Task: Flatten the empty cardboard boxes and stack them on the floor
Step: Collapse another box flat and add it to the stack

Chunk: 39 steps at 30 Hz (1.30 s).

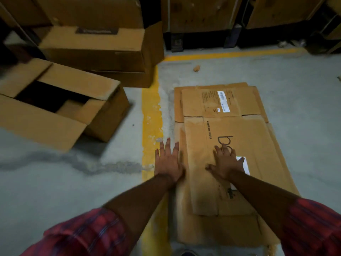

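Observation:
A stack of flattened cardboard boxes [239, 130] lies on the grey floor right of centre, printed side up with a white label at its far end. My left hand [168, 161] is spread flat at the stack's left edge, fingers apart, holding nothing. My right hand [226, 163] rests palm down on the top sheet, fingers splayed, over the printed letters. An open, unflattened box [60, 108] stands to the left with its flaps up. Behind it sits a closed box [99, 50] on top of another.
A yellow floor line [151, 115] runs along the stack's left side and turns right at the far end. Dark racking with large cartons [199, 15] lines the back. A small cardboard scrap [196, 68] lies on the floor beyond the stack.

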Tool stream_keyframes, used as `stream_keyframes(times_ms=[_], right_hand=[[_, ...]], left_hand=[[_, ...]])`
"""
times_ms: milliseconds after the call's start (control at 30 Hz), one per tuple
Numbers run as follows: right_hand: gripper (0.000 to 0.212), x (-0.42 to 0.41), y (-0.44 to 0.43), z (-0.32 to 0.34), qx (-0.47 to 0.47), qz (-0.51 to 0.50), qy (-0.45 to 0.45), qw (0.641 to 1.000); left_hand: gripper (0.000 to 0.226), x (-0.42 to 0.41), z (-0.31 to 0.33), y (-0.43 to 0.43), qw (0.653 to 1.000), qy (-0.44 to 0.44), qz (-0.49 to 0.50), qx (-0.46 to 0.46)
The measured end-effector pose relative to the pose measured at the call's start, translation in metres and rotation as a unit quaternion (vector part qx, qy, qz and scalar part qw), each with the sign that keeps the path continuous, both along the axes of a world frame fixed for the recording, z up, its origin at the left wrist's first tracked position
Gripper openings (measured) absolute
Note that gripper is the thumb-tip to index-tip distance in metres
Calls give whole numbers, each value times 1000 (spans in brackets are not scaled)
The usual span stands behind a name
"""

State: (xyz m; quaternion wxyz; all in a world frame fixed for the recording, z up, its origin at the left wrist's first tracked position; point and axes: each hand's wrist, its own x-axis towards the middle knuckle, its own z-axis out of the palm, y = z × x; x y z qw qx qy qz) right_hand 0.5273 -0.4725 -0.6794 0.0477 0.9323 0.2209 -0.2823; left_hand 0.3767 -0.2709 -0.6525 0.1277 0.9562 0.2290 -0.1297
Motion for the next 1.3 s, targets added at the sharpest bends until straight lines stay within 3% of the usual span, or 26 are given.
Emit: stream_keyframes(times_ms=[267,533,833,1100,1167,1233,1300], right_hand=[[96,-22,122,118,85,73,-110,988],[93,-85,214,189,136,136,-150,970],[90,-124,292,174,121,188,-147,964],[87,-128,337,117,97,218,-110,965],[87,-129,342,104,89,228,-103,964],[87,-128,342,95,78,241,-98,963],[86,-127,340,88,71,243,-89,963]], left_hand=[[95,-59,99,156,983,-45,82,157],[105,-126,145,251,975,-19,151,159],[103,-138,109,290,980,42,152,120],[109,-110,48,346,979,86,146,110],[96,-101,36,355,977,91,146,127],[65,-92,26,358,975,90,139,149],[49,-85,22,357,975,93,122,163]])
